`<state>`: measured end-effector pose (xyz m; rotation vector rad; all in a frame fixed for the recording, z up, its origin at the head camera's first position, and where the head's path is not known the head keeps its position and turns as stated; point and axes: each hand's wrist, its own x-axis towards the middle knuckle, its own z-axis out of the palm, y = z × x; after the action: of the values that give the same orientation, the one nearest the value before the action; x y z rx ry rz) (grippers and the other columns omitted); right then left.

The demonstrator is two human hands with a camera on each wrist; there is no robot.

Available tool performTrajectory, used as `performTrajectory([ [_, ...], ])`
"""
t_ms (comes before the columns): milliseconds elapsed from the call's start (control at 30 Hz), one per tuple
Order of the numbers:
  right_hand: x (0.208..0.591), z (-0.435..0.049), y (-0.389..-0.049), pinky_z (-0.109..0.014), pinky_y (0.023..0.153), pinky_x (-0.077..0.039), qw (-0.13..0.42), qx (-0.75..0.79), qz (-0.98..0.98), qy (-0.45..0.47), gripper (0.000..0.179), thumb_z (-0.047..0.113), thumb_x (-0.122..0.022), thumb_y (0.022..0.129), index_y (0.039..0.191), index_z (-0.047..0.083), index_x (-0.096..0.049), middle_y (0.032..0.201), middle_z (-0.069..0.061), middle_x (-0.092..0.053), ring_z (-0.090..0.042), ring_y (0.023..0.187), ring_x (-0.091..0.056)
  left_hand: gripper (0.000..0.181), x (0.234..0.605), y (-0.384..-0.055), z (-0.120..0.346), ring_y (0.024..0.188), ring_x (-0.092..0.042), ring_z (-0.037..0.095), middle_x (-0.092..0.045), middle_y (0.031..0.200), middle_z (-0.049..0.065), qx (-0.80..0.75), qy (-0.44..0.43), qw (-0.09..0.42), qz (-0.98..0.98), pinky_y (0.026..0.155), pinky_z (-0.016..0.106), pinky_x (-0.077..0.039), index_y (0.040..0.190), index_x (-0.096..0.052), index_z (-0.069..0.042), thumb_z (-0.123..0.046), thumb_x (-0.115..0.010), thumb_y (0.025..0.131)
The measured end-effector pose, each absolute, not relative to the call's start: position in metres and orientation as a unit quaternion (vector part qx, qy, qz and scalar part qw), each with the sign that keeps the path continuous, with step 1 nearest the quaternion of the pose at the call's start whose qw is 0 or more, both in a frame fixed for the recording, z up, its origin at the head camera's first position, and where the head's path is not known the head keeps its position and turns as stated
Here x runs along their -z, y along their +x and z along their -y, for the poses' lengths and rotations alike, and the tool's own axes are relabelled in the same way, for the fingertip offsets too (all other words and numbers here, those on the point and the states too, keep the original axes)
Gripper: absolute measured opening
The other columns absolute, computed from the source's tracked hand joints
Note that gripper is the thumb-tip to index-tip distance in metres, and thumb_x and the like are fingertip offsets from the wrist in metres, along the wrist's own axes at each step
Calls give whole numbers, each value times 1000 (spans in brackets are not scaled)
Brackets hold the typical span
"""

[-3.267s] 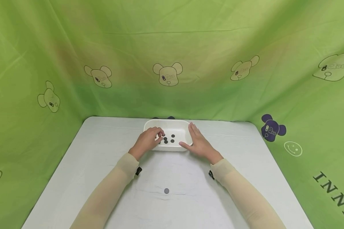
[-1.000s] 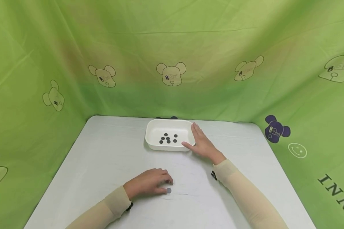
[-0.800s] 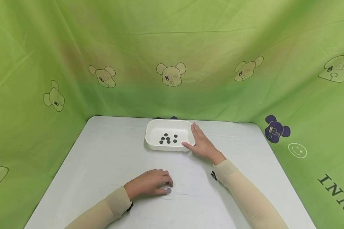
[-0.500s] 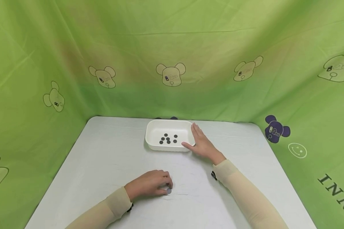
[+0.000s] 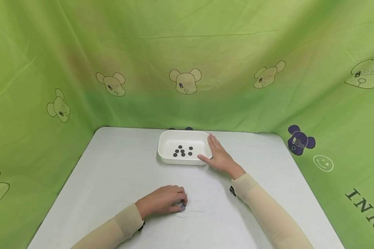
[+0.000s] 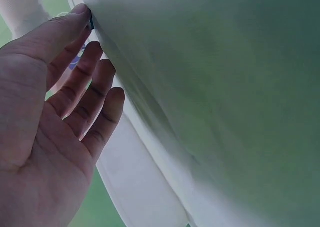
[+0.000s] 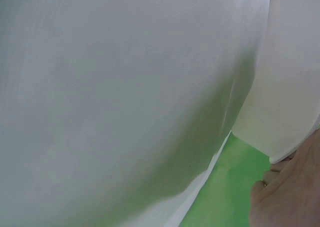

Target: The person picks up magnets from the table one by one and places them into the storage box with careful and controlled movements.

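My left hand (image 5: pixel 163 200) is low over the near middle of the table, thumb and index finger pinching a small round grey disc (image 5: pixel 183 208), which now looks tilted. In the left wrist view, the disc's dark edge (image 6: pixel 91 23) shows between thumb and index fingertip, with the other fingers loosely bent. A white rectangular tub (image 5: pixel 185 161) with rounded corners stands at the back of the table; several dark round discs (image 5: pixel 182 151) lie flat on its floor. My right hand (image 5: pixel 222 158) rests against the tub's right end, fingers straight along the outside and thumb over the near rim.
A white cloth covers the table (image 5: pixel 112 166). Green curtain (image 5: pixel 187 110) printed with bear heads hangs behind it and on both sides. In the right wrist view, the tub's outer wall (image 7: pixel 287 87) stands at the right.
My left hand came out of the tub toward the table's near part, and its thumb and index finger closed on the disc there, tipping it up. My right hand stayed at the tub's end.
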<state>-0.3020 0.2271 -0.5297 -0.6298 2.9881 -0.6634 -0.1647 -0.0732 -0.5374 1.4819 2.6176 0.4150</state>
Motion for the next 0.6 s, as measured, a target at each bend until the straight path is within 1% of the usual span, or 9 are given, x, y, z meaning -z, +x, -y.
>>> performTrajectory([
  [200, 530, -227, -302, -53, 133, -10, 8, 214, -956, -201, 115, 73, -56, 101, 170, 0, 0, 179, -18, 3, -40, 165, -2, 17, 537, -164, 73, 88, -53, -1, -62, 103, -17, -139, 480, 63, -864, 83, 15, -45, 104, -70, -28, -31, -85, 95],
  [433, 529, -227, -301, -52, 133, -10, 10, 214, -956, -201, 115, 72, -57, 101, 170, 0, 0, 180, -16, 4, -39, 166, -3, 21, 537, -165, 73, 83, -49, -3, -58, 91, -18, -150, 478, 75, -862, 81, 16, -43, 99, -65, -28, -28, -85, 94],
  [600, 530, -227, -302, -52, 133, -9, 12, 212, -956, -200, 115, 74, -55, 101, 170, 2, 2, 180, -14, 6, -38, 166, -2, 23, 535, -167, 74, 77, -49, -4, -57, 84, -19, -177, 470, 98, -859, 81, 16, -43, 93, -63, -28, -23, -85, 94],
])
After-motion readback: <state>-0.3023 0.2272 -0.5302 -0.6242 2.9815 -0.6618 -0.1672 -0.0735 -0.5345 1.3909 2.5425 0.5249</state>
